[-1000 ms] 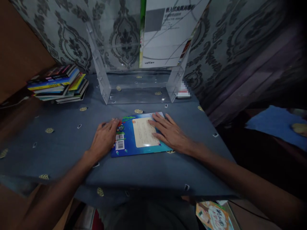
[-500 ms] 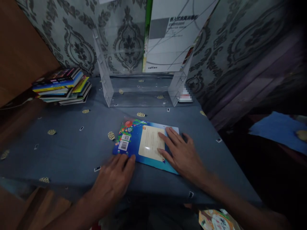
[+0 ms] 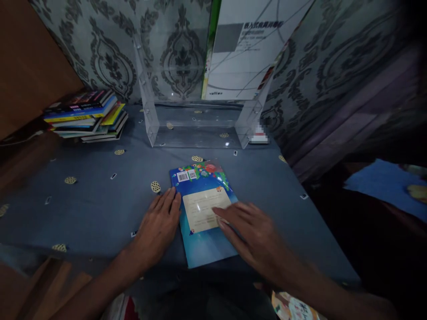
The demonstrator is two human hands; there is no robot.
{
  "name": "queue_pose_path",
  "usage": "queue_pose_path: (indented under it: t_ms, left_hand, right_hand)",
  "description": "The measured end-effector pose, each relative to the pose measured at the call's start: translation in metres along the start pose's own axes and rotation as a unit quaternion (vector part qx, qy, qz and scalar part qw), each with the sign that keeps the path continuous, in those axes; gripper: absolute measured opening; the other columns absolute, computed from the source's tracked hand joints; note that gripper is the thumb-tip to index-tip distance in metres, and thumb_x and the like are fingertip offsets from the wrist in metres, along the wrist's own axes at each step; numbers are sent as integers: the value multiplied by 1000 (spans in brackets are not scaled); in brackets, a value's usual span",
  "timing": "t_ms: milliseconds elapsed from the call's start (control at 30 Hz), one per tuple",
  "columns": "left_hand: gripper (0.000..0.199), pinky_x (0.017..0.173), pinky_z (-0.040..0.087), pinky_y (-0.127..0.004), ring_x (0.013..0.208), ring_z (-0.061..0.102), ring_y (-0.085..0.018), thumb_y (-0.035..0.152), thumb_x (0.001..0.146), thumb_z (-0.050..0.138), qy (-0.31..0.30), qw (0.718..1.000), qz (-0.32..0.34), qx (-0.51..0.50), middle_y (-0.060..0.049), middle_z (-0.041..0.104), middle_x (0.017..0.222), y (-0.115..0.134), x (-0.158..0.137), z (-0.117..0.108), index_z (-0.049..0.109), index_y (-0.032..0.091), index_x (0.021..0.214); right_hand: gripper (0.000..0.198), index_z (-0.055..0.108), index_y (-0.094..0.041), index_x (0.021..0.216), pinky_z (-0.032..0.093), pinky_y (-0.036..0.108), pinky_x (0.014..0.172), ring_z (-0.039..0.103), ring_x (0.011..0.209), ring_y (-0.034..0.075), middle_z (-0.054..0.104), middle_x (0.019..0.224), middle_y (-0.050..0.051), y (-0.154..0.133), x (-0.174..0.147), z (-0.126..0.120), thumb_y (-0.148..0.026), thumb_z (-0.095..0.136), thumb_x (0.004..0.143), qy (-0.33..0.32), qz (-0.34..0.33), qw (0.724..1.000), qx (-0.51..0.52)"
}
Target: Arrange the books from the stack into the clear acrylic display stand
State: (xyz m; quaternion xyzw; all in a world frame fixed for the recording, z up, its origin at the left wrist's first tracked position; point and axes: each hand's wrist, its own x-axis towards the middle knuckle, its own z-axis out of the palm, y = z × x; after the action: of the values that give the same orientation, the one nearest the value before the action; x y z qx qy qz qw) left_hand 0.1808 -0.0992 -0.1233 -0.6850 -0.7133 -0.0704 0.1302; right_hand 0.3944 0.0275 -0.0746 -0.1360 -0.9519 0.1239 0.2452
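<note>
A blue picture book [image 3: 210,248] lies on the table with a cream text panel, a barcode and colourful coral-like art toward its far end. My left hand [image 3: 160,222] rests along the book's left edge, its fingers stretched out flat and touching that side. Over the right part of the book is my right hand [image 3: 253,226], slightly blurred, with fingers extended across the text panel. It covers part of the book's right edge. Neither hand is wrapped around the book.
A clear acrylic rack [image 3: 200,138] stands at the back, holding a white booklet [image 3: 243,66] upright. Several books form a stack [image 3: 83,118] at the back left. A small pixelated object [image 3: 259,134] sits beside the rack. A grey-blue patterned cloth [image 3: 100,209] covers the table.
The book has turned clockwise from lying crosswise to nearly lengthwise, its barcode end now away from me. My left hand has moved slightly up along its side; my right fingers have drawn closer together.
</note>
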Motion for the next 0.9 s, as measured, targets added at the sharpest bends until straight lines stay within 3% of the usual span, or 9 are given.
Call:
queue_pose_path:
  t_ms: [133,233,300,500,700,900]
  left_hand:
    - [36,106,51,-47,126,62,-29,13,100,33,18,1000,8,15,-22,65,133,3,-1,-1,57,8,126]
    - [34,102,53,-48,113,69,-29,9,97,34,8,1000,7,24,-19,73,114,3,-1,0,62,8,115]
    - [33,100,54,-48,111,70,-29,9,97,34,7,1000,2,18,-18,74,112,3,0,0,62,10,114]
    - [37,106,51,-45,128,61,-27,17,101,35,19,1000,-4,3,-20,62,139,1,0,0,55,10,132]
    - [41,106,50,-45,130,60,-28,17,102,33,9,1000,-7,-3,-21,59,143,0,-1,0,55,7,136]
    - [41,104,51,-46,128,62,-29,19,103,33,17,1000,-2,1,-20,61,141,0,1,-3,58,8,133]
  right_hand:
    - [37,57,-19,134,53,43,103,63,123,21,69,131,10,3,63,36,-25,31,107,-68,-60,991,101]
    - [40,51,-20,141,44,43,116,55,135,19,64,139,9,4,97,63,-25,31,107,-117,-93,980,133]
    - [41,50,-21,143,41,42,118,55,134,18,64,139,8,6,106,73,-25,30,107,-140,-93,975,143]
    - [45,47,-22,147,40,52,118,45,144,25,53,151,9,47,94,68,-34,30,107,-129,-10,984,122]
    - [49,44,-22,150,33,57,121,47,143,25,54,151,10,103,69,54,-36,27,106,-95,65,991,75]
    - [49,46,-22,148,30,58,122,43,145,26,53,152,9,108,60,57,-34,27,105,-82,69,993,57]
